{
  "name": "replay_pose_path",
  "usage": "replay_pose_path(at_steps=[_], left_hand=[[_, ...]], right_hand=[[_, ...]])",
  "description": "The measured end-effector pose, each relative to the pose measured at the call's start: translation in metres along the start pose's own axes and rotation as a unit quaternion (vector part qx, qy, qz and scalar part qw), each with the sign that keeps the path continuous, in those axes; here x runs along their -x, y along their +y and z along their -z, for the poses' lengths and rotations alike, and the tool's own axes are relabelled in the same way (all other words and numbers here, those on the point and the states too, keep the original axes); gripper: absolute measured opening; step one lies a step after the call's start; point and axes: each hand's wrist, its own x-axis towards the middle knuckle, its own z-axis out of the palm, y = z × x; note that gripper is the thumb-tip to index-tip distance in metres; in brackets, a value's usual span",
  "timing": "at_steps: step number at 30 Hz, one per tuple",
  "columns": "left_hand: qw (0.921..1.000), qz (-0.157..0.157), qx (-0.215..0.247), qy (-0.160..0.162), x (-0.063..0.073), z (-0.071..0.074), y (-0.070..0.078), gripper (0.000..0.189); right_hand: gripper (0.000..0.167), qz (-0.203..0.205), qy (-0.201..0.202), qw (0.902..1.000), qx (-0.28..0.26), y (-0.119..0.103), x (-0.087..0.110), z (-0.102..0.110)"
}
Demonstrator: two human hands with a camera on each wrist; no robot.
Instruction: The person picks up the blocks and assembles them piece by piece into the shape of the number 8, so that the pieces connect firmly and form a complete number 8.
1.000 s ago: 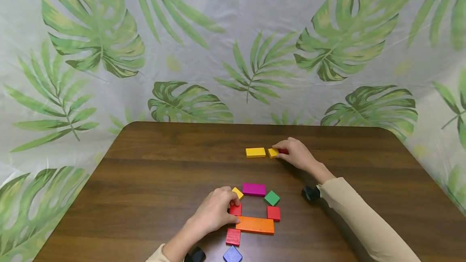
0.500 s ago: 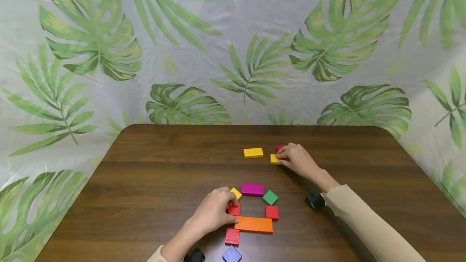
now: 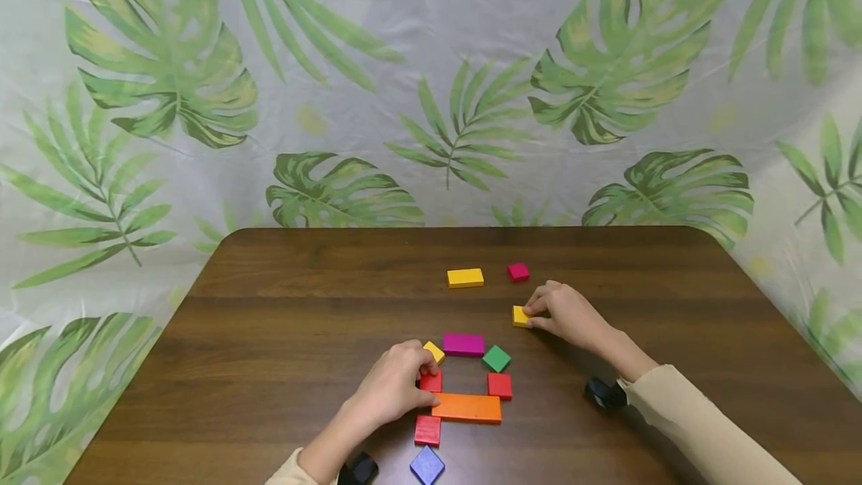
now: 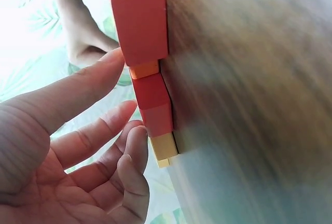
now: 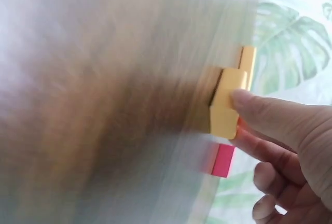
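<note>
My right hand [image 3: 571,314] pinches a small yellow block [image 3: 519,316] low over the table, right of centre; in the right wrist view the thumb lies against the face of this yellow block [image 5: 224,107]. My left hand [image 3: 393,382] rests beside a group of coloured blocks, its fingers loosely bent. Its fingertips are at a red block [image 3: 431,381], and its thumb is at the left end of a long orange block [image 3: 468,408]. A tilted yellow block [image 3: 434,352], a magenta block [image 3: 463,344], a green block [image 3: 497,358] and another red block [image 3: 500,386] stand around a gap.
Nearer the front lie a red block [image 3: 427,431] and a blue block [image 3: 427,465]. Farther back are a long yellow block [image 3: 465,278] and a crimson block [image 3: 518,272]. The brown wooden table [image 3: 283,305] ends at a leaf-patterned sheet [image 3: 364,111].
My right hand has drawn the small yellow block away from the crimson block, toward the front and slightly right. The left hand stays by the red and orange blocks.
</note>
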Motion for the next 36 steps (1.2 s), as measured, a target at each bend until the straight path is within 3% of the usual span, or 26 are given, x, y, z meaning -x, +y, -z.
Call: replay_pose_path(at_steps=[11, 24, 31, 36], left_hand=[[1.0, -0.008, -0.001, 0.005, -0.001, 0.0, 0.001, 0.031], [1.0, -0.007, -0.004, -0.001, -0.001, 0.001, 0.001, 0.032], [1.0, -0.006, -0.007, 0.004, -0.001, 0.001, 0.001, 0.031], [1.0, -0.004, -0.007, 0.004, -0.001, 0.001, 0.001, 0.031]], right_hand=[[0.018, -0.002, -0.01, 0.9998, 0.015, -0.028, 0.045, 0.014], [0.024, 0.082, 0.03, 0.9954, -0.04, -0.057, 0.083, 0.014], [0.027, 0.14, 0.06, 0.9866, -0.057, -0.075, 0.091, 0.009], [0.029, 0.154, 0.058, 0.9841, -0.067, -0.086, 0.092, 0.006]])
